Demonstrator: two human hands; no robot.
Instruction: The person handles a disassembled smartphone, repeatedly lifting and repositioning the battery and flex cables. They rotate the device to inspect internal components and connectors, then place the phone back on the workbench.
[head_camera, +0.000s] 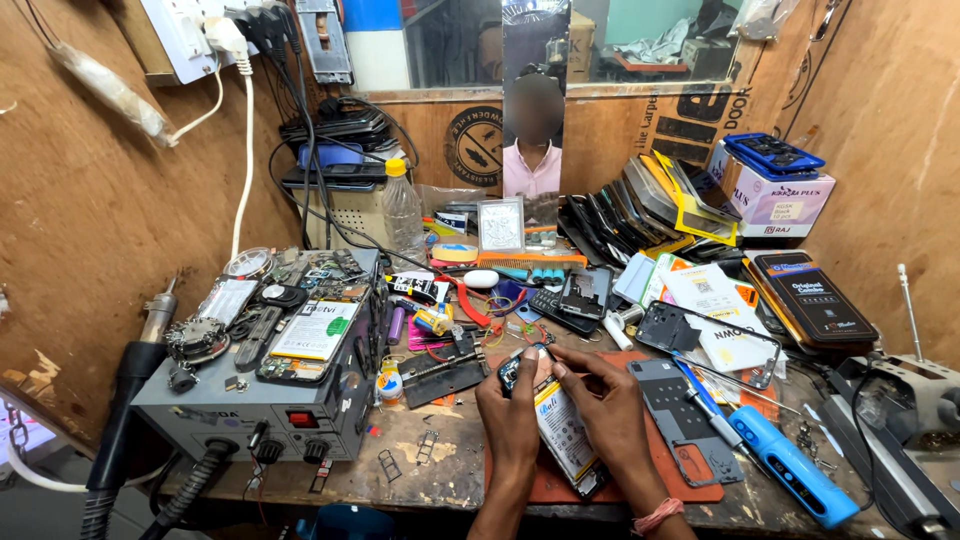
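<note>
Fingers of the left hand (510, 405) curl round the upper left corner of an opened phone (558, 425), thumb pressed on the top near the camera cluster, while the right hand (605, 400) pinches the upper right edge, thumb and forefinger closed on it. From where I stand the phone lies back-side up with its cover off, the long axis running from the top end near the hands' fingertips down and slightly rightward toward the near edge of the table (430, 470). Its inside shows a pale battery with yellow and blue printing filling most of the body and a dark camera block at the far end. It rests on a reddish-brown work mat (690, 480). Going left to right: a grey hot-air rework station (260, 400) stands well to the left, its top piled with a loose battery and small parts; small metal brackets lie on bare wood between it and the left hand; just right of the phone a grey back frame (675, 400) lies on the mat, and beyond it a blue electric screwdriver (790, 465) lies near the right edge. Open room is scant: a bare strip of wood left of the mat, clutter crowding the far side.
</note>
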